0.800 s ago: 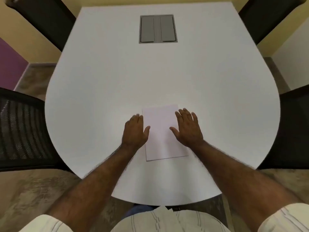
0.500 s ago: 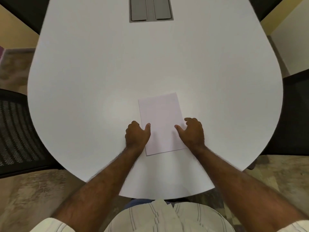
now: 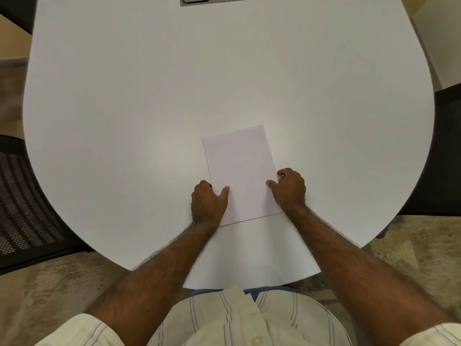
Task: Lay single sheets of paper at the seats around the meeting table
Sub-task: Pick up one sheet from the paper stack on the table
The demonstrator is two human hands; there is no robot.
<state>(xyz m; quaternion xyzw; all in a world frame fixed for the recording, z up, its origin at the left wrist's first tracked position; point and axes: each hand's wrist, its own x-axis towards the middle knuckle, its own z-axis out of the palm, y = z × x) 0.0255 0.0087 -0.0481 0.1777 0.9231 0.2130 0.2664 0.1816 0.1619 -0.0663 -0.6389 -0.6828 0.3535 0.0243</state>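
White paper [image 3: 240, 168] lies flat on the white meeting table [image 3: 149, 96], near the rounded end in front of me; whether it is one sheet or a thin pile I cannot tell. My left hand [image 3: 208, 204] grips its left edge near the close corner, thumb on top, fingers curled at the edge. On the opposite edge, my right hand [image 3: 289, 188] holds the paper the same way, thumb on the sheet and fingers bent beside it. The paper's near corners are partly hidden by my hands.
A grey cable hatch [image 3: 217, 0] is set into the table at the top of the view. A black mesh chair [image 3: 25, 208] stands at the left side and a dark chair [image 3: 446, 146] at the right. Stone floor surrounds the table's near end.
Both hands slid back from lying flat on the paper's sides to its near part, and their fingers curled onto the edges. My view moved closer over the table.
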